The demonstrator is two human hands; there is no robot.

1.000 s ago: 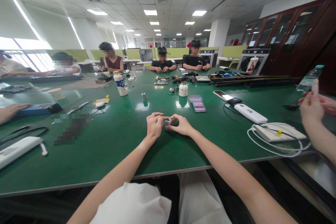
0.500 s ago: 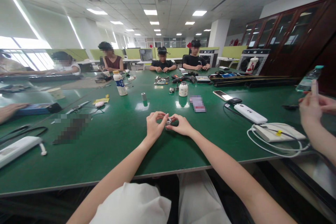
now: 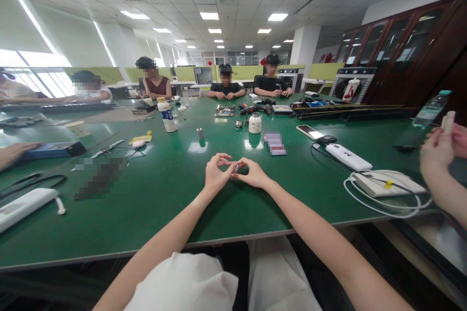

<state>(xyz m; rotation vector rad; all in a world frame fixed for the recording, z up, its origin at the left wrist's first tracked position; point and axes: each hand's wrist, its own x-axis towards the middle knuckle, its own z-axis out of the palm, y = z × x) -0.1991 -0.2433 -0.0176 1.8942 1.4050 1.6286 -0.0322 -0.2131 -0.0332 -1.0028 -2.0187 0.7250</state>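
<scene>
My left hand (image 3: 218, 174) and my right hand (image 3: 252, 173) meet over the green table, fingers curled and tips close together. Between them is a small silvery cylindrical part (image 3: 236, 169) with a round, ring-like top, largely covered by the fingers. My right thumb and forefinger curve around its right side, while my left thumb presses at its left. Farther up the table stands a small grey cylinder (image 3: 199, 133), apart from both hands. A white jar (image 3: 255, 123) stands beyond my right hand, near a pixelated pink-purple card-like item (image 3: 275, 144).
A blue-and-white bottle (image 3: 167, 114), a circuit board (image 3: 225, 111) and a power drill (image 3: 263, 107) lie farther back. At right are a phone (image 3: 309, 132), a white power bank-like block (image 3: 348, 157) and coiled white cable (image 3: 381, 215). A co-worker's hands (image 3: 438, 148) hold something at far right.
My left fingers have shifted slightly right and now cover more of the silvery part. My right hand stays almost in place. The co-worker's hands at right have moved slightly.
</scene>
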